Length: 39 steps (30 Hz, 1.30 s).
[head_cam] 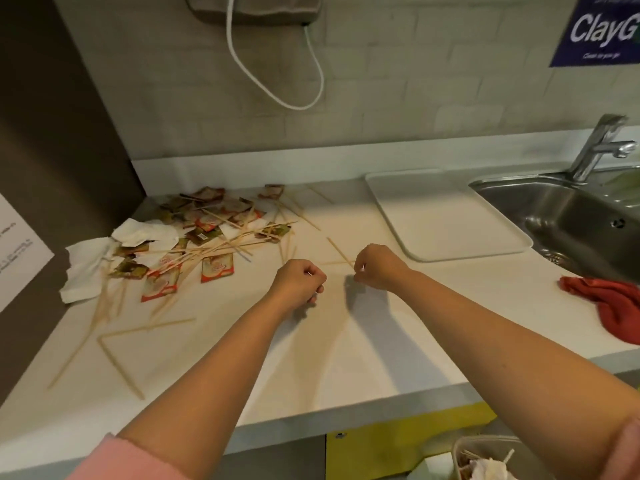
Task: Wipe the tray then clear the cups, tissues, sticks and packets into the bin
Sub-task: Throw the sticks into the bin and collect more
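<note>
Blue wall sign (602, 29): seemingly "ClayG"

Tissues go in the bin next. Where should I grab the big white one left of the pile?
Pinch the tissue at its bare lower-left corner, coming from the left: sticks and packets overlap its right side.

White tray (446, 220), red cloth (609, 299), red-and-white packets (216, 268), seemingly pale wooden sticks (121, 365), pink sleeve (121, 459)
</note>
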Each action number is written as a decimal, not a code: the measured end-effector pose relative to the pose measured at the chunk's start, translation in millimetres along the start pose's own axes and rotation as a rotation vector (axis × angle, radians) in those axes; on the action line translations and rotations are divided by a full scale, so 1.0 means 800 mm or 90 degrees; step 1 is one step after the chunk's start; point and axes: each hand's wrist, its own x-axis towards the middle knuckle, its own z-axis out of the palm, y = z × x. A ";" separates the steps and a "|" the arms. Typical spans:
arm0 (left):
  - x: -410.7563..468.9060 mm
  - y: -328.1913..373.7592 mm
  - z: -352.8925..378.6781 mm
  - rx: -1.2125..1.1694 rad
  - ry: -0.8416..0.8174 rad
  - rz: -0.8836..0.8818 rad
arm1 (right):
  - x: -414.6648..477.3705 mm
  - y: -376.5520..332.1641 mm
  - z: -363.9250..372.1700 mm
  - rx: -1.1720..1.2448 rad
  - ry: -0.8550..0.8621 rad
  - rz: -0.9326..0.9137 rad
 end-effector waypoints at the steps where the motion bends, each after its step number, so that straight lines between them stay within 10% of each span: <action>1: 0.006 -0.002 -0.006 -0.003 0.002 -0.002 | 0.011 -0.002 0.006 -0.009 0.023 0.001; 19: 0.112 -0.029 -0.045 0.204 0.155 0.025 | 0.067 -0.024 0.028 -0.177 0.106 0.039; 39: 0.136 -0.034 -0.028 0.487 0.143 0.048 | 0.067 -0.022 0.037 0.029 -0.015 0.173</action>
